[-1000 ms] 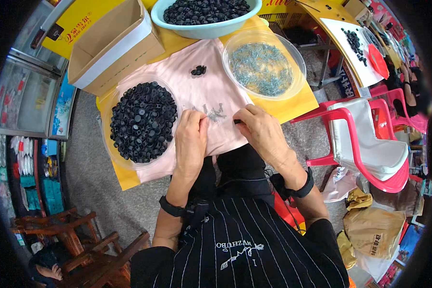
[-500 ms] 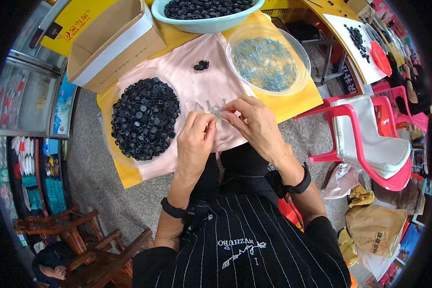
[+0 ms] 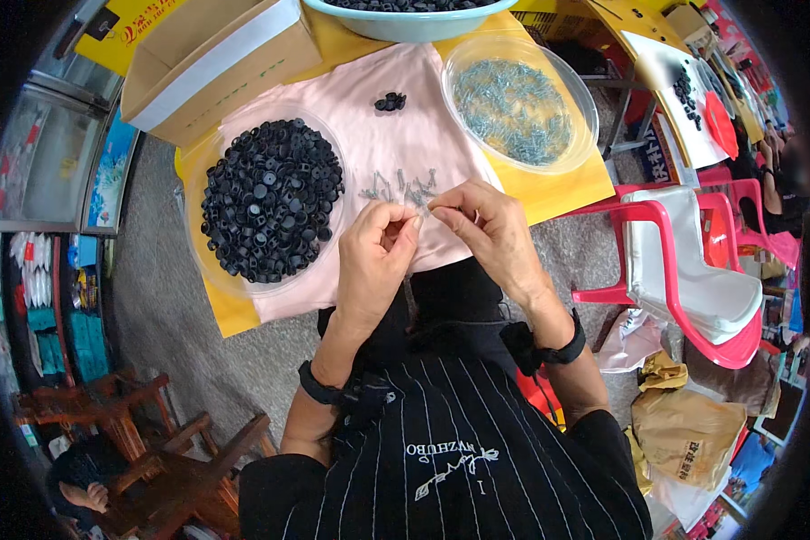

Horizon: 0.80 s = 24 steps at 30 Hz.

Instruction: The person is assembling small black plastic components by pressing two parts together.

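Over the near edge of a pink cloth (image 3: 351,90), my left hand (image 3: 378,256) and my right hand (image 3: 490,232) are held close together. The thumb and fingers of each are pinched; whatever sits between the fingertips is too small to make out. Just beyond them lies a loose group of small silvery screws (image 3: 403,186). To the left, a shallow clear round tray (image 3: 209,279) holds a heap of black plastic caps (image 3: 270,202). A clear round tub (image 3: 585,112) on the right contains many similar screws (image 3: 513,108). Farther back on the cloth is a little cluster of black pieces (image 3: 390,102).
An open cardboard box (image 3: 220,76) stands at the back left of the yellow tabletop (image 3: 567,193). A pale blue basin (image 3: 409,25) of black pieces is at the far edge. To the right is a pink chair (image 3: 679,270) with a white cushion; a wooden chair (image 3: 157,450) is lower left.
The whole view has shifted a little. My pinched hands stay close together, with their fingertips slightly nearer me relative to the screws, which show more fully now.
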{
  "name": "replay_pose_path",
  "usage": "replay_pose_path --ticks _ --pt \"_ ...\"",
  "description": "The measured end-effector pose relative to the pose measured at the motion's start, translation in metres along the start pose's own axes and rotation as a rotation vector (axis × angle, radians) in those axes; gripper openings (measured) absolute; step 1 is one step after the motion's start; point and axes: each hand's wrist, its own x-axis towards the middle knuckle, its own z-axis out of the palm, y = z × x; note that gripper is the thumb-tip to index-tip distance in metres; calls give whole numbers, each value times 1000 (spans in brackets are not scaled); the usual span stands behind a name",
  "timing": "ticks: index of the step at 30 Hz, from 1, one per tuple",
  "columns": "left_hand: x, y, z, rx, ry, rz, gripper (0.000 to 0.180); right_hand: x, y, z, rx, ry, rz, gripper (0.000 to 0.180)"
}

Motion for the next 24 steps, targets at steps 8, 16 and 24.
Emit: replay_pose_path --ticks 8,16,24 --pt "-3 -11 0 -292 -23 -206 9 -2 1 5 26 23 41 12" --pt "-1 7 2 -231 -25 19 3 -7 -12 -9 677 -75 417 15" --pt "-12 -5 -3 -196 -24 85 9 -13 5 11 1083 -218 596 17"
